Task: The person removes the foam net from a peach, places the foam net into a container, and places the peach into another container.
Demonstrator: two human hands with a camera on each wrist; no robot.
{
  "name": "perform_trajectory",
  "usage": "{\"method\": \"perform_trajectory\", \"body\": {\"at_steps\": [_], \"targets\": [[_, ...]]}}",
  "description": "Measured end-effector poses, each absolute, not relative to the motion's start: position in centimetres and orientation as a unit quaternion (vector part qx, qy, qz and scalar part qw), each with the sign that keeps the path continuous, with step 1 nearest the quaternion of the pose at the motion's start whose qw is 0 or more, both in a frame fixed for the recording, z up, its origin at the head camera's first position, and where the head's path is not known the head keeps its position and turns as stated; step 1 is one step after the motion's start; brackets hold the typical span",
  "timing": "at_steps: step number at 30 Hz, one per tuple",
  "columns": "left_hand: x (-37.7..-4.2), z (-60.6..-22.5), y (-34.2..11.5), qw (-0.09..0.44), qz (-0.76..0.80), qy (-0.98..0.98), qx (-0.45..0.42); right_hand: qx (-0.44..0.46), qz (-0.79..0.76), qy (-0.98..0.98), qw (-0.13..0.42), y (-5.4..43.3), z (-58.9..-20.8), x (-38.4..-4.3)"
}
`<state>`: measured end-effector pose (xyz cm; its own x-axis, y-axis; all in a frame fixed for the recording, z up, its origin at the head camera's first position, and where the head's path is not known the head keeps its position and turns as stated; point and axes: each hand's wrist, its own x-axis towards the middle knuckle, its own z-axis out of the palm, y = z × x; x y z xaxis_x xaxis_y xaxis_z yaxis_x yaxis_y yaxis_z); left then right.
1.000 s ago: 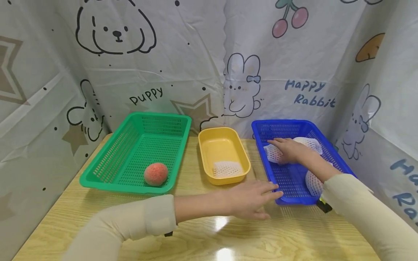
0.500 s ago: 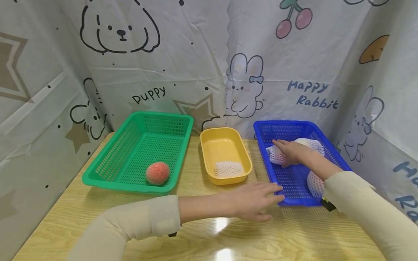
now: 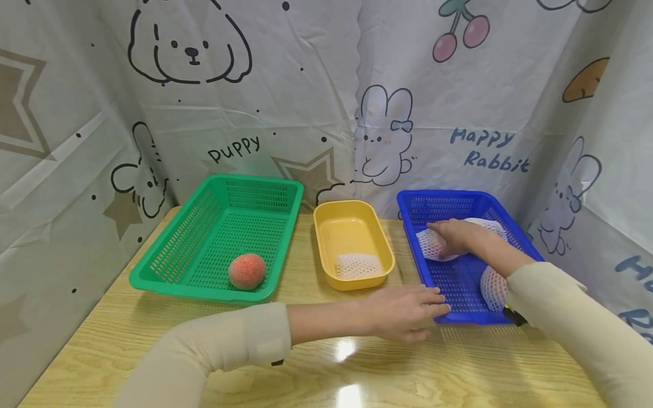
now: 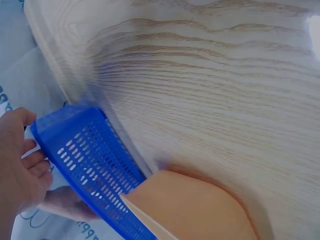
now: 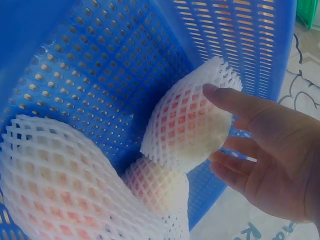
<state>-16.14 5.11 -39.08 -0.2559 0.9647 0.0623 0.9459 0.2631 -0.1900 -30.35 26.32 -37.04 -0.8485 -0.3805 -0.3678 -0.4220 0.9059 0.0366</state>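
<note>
Inside the blue basket (image 3: pixel 459 294), my right hand (image 3: pixel 453 237) grips a peach in a white foam net (image 5: pixel 185 120). The thumb lies on the net and the other fingers bend beneath the fruit, as the right wrist view shows. Another netted peach (image 5: pixel 155 187) lies against it, and a further netted peach (image 3: pixel 493 289) sits by the basket's near right side. My left hand (image 3: pixel 400 313) hovers over the table with its fingers spread, fingertips right at the basket's near left corner.
A green basket (image 3: pixel 204 292) on the left holds one bare peach (image 3: pixel 247 271). Between the baskets stands a yellow tray (image 3: pixel 344 229) with a white foam net (image 3: pixel 359 266) in it. A printed curtain (image 3: pixel 306 68) hangs behind the wooden table (image 3: pixel 408 374).
The head view has shifted slightly. My right hand has sunk a little closer round the netted peach and its fingers have bent more. The left hand stays near the basket corner.
</note>
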Motion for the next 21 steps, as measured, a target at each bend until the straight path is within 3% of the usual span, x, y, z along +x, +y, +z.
{"method": "perform_trajectory", "body": {"at_steps": [11, 21], "targets": [[-16.7, -39.7, 5.5, 0.114, -0.036, -0.782, -0.612, -0.282, 0.074, 0.947, 0.133, 26.8, -36.6, -30.7], [-17.7, -40.5, 5.9, 0.131, -0.124, -0.765, -0.618, -0.26, 0.09, 0.95, 0.146, 26.3, -36.8, -30.9]]}}
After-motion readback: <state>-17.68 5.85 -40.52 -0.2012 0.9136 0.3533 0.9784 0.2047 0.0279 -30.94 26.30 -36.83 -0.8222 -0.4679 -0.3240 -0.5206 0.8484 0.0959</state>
